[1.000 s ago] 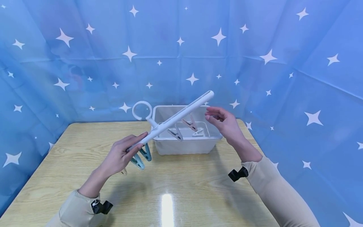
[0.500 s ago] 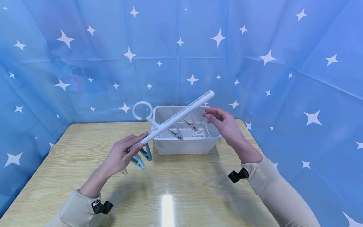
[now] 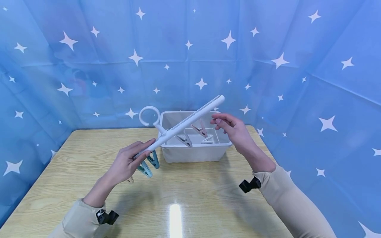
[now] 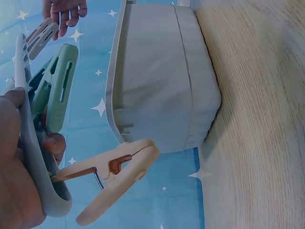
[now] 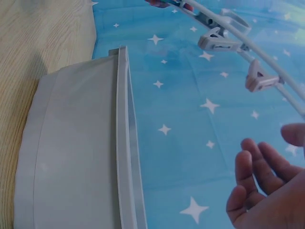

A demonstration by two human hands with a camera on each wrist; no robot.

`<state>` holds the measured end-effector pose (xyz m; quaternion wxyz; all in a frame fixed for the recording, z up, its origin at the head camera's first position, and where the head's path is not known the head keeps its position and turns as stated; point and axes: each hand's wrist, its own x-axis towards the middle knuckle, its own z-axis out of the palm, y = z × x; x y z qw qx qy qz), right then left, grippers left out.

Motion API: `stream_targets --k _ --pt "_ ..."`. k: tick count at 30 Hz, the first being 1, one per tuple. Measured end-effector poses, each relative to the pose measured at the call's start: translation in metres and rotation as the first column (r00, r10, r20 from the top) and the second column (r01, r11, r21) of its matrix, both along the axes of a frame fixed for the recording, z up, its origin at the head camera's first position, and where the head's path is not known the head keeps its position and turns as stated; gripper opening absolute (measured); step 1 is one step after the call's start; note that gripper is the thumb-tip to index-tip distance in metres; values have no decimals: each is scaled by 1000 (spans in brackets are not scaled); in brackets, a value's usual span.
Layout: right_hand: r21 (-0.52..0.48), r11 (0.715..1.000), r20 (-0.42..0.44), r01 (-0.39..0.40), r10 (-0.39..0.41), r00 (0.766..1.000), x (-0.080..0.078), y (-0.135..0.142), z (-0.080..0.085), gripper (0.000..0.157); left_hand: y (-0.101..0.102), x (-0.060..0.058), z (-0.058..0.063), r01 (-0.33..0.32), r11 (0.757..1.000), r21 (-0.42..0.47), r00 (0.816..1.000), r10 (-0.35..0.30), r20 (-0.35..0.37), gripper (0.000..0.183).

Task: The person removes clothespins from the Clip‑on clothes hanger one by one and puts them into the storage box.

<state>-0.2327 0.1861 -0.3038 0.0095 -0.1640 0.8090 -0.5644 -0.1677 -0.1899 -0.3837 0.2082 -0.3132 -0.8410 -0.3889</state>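
Note:
My left hand (image 3: 126,162) grips the lower left end of a white clip hanger (image 3: 187,121) with a ring hook, tilted so its far end points up to the right. Below the bar hang a grey clip (image 3: 185,140), a pink clip (image 3: 200,129) and two blue-green clips (image 3: 145,169). A peach clip (image 4: 119,176) juts from the hanger's near end in the left wrist view. My right hand (image 3: 238,134) hovers beside the hanger's upper end, fingers loosely bent and nothing in them, apart from the pink clip.
Behind the hanger, a white plastic bin (image 3: 193,154) stands at the back of the wooden table (image 3: 184,188). A white clip (image 3: 207,140) shows inside it. A blue star-patterned curtain (image 3: 178,33) surrounds the table's back and sides.
My right hand has drifted slightly left, closer to the hanger's upper part. My left hand and the hanger have stayed in place.

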Motion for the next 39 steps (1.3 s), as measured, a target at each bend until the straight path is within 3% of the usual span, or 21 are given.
stream_targets --k 9,39 --pt "-40 998 6 -39 39 999 5 -7 3 35 0 0 -1 -2 1000 -4 1000 2 3 50" --pt "-6 996 16 -87 87 996 14 -17 8 37 1 1 1 17 1000 3 1000 -17 7 50"
